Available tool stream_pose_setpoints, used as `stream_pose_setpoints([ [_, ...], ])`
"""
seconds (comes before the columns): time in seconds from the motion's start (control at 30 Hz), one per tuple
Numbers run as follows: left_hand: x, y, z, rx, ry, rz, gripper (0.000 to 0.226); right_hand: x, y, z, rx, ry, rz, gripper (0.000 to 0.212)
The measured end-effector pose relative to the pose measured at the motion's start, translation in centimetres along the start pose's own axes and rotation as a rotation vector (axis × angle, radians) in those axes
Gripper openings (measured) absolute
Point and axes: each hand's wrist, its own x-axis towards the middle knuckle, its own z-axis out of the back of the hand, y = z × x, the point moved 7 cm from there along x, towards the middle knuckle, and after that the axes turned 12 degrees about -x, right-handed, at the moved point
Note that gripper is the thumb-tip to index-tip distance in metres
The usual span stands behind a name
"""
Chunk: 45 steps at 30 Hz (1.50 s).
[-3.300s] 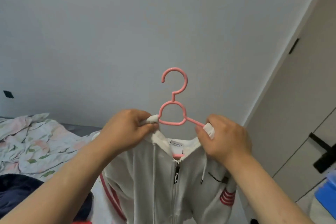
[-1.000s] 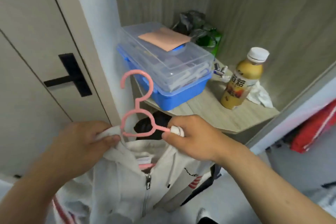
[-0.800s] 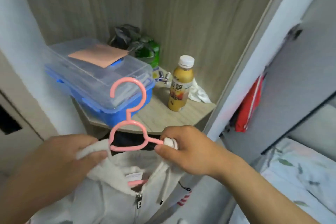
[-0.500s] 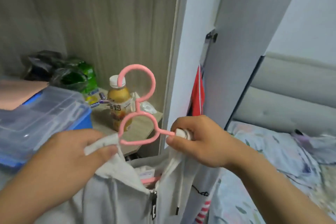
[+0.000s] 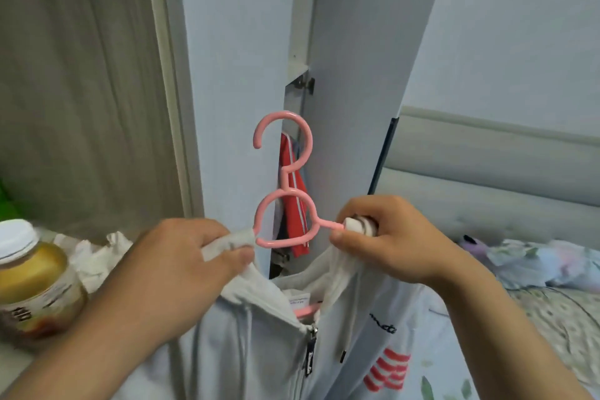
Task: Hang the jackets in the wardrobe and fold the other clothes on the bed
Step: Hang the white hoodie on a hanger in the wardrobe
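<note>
Left hand (image 5: 181,266) and right hand (image 5: 386,237) each pinch the white jacket (image 5: 259,344) over the pink hanger (image 5: 285,204), whose hook rises at twelve o'clock between them.

Item count: two hands, one left hand (image 5: 175,273) and one right hand (image 5: 393,237); one pink hanger (image 5: 307,143); one white jacket (image 5: 253,351); one red garment (image 5: 293,211); one capped bottle (image 5: 35,282); one crumpled tissue (image 5: 94,256); one wardrobe door (image 5: 367,75); one bed (image 5: 535,312).

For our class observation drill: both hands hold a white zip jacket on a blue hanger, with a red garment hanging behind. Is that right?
No: the head view shows the hanger is pink, not blue. The left hand and right hand do hold the white zip jacket on it, with the red garment hanging behind.
</note>
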Motion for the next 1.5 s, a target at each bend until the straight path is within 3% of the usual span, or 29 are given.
stream_pose_setpoints([
  [0.37,15.1,1.0,-11.5,-0.075,-0.04,0.18,0.007,12.4,-17.0,1.9,0.052,0.087,0.027,0.023],
  [0.63,23.0,1.3,-15.9,-0.069,-0.061,0.21,0.006,17.9,-24.8,2.5,0.109,0.063,0.0,0.025],
  [0.87,28.3,1.5,-17.3,-0.053,-0.053,0.134,0.004,20.4,-28.0,3.0,0.106,0.004,-0.075,0.026],
  [1.07,31.8,2.7,-16.9,-0.037,-0.059,0.077,0.021,21.9,-28.3,3.2,0.044,-0.047,-0.157,0.019],
  [1.3,33.1,5.0,-17.1,-0.03,-0.097,0.037,0.008,23.3,-28.0,3.0,-0.042,-0.055,-0.228,0.02],
  [1.5,35.3,6.0,-19.0,-0.064,-0.096,0.012,0.018,24.5,-29.6,2.9,-0.063,-0.073,-0.238,0.021],
])
